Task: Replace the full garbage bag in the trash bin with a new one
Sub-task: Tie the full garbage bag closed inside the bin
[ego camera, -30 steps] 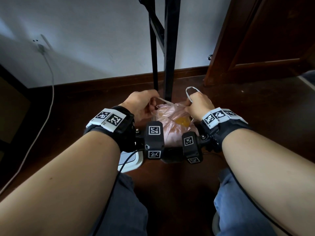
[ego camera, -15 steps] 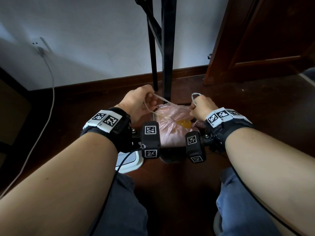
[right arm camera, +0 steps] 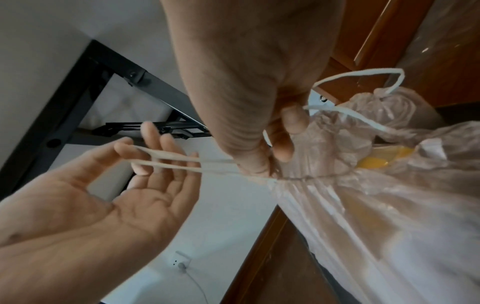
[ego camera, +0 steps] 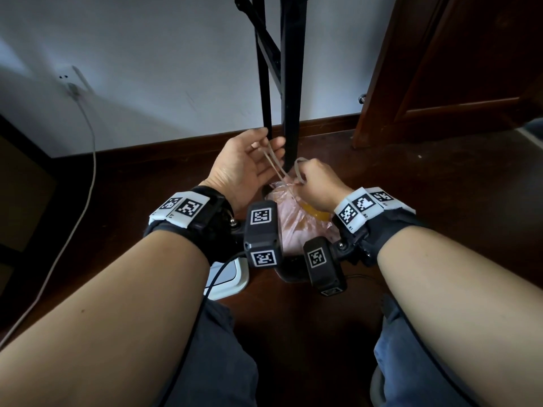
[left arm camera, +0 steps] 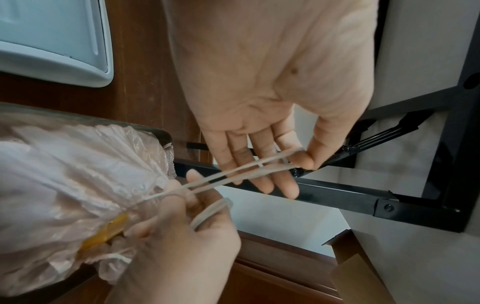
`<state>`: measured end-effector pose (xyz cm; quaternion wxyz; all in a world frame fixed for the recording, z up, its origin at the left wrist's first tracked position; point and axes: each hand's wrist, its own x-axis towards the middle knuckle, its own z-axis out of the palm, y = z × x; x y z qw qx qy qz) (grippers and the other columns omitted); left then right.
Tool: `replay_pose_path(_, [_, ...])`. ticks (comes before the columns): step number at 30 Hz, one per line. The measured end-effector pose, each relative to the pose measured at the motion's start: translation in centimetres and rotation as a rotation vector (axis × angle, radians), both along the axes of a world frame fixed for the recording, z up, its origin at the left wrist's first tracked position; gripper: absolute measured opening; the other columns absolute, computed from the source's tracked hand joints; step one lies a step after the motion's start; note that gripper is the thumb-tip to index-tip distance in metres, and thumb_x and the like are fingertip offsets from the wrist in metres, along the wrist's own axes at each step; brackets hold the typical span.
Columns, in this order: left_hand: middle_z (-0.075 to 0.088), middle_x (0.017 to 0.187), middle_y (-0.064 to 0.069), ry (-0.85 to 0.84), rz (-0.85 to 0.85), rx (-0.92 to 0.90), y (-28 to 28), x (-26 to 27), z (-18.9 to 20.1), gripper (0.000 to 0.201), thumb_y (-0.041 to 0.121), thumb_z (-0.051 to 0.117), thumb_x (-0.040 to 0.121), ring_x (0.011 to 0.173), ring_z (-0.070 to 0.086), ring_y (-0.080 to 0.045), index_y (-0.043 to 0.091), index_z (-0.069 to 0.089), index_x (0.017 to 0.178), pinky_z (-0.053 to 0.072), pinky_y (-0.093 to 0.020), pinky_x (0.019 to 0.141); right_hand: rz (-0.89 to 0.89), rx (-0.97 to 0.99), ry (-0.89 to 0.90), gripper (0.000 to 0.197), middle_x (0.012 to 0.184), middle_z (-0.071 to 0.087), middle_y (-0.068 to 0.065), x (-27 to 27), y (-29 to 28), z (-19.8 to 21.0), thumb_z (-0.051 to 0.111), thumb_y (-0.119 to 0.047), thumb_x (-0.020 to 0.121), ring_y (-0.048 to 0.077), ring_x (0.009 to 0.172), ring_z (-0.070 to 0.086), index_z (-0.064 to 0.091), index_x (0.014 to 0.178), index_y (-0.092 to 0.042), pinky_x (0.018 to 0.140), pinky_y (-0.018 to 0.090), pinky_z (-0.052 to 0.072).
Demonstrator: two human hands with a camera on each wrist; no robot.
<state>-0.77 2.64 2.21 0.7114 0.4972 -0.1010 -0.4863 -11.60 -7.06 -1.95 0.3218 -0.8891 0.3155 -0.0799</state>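
Observation:
A full pink translucent garbage bag [ego camera: 296,227], with something yellow inside, sits in a dark trash bin [ego camera: 289,274] on the floor between my wrists. Its mouth is gathered. My left hand [ego camera: 266,142] is above and behind the bag, palm up and fingers straight. It pinches one white drawstring loop [left arm camera: 233,174] between thumb and forefinger, and the loop runs taut to the bag's neck. My right hand [ego camera: 311,177] is curled at that neck and grips the second drawstring loop [right arm camera: 363,74], which arches over the bag.
Black metal table legs [ego camera: 291,83] rise just behind the hands. On the floor left of the bin lies a white flat lid-like object [ego camera: 229,277]. A white cable [ego camera: 88,142] hangs from a wall socket [ego camera: 66,76]. A brown wooden door [ego camera: 440,69] stands at the right.
My left hand has uncurled and risen away from the bag, drawing its loop out. My right hand has dropped closer to the bag's neck, which looks more tightly gathered.

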Motion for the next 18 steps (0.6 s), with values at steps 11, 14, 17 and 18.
replay_pose_path(11, [0.07, 0.076, 0.0, 0.093, 0.2, -0.015, -0.4, 0.8, -0.8, 0.006, 0.018, 0.056, 0.088, 0.076, 0.064, -0.015, 0.013, 0.059, 0.084, 0.053, -0.033, 0.09, -0.087, -0.06, 0.292, 0.004, 0.098, 0.069, 0.01, -1.5, -2.4, -2.0, 0.061, -0.005, 0.087, 0.029, 0.094, 0.066, 0.065, 0.089, -0.003, 0.084, 0.039, 0.055])
replay_pose_path(14, [0.073, 0.082, -0.003, 0.079, 0.217, -0.025, -0.7, 0.6, -0.8, 0.006, 0.016, 0.056, 0.087, 0.078, 0.066, -0.016, 0.012, 0.059, 0.089, 0.054, -0.031, 0.086, -0.07, -0.059, 0.348, 0.015, 0.104, 0.07, 0.013, -1.8, -2.2, -1.9, 0.066, -0.006, 0.084, 0.03, 0.095, 0.066, 0.068, 0.099, -0.003, 0.087, 0.041, 0.055])
replay_pose_path(17, [0.073, 0.082, -0.003, 0.049, 0.236, -0.034, -1.0, 0.6, -0.8, 0.007, 0.015, 0.056, 0.087, 0.079, 0.065, -0.016, 0.012, 0.06, 0.091, 0.052, -0.032, 0.09, -0.019, -0.068, 0.298, 0.02, 0.108, 0.066, 0.01, -1.2, -1.8, -1.3, 0.065, -0.005, 0.084, 0.029, 0.097, 0.065, 0.063, 0.104, -0.006, 0.086, 0.04, 0.055])
replay_pose_path(18, [0.072, 0.083, -0.002, 0.038, 0.232, -0.034, -1.0, 0.5, -0.9, 0.005, 0.015, 0.056, 0.087, 0.079, 0.064, -0.016, 0.013, 0.06, 0.09, 0.051, -0.032, 0.091, -0.008, -0.022, 0.246, 0.02, 0.107, 0.065, 0.007, -0.8, -1.8, -1.0, 0.063, -0.003, 0.084, 0.026, 0.095, 0.065, 0.062, 0.104, -0.008, 0.083, 0.04, 0.057])
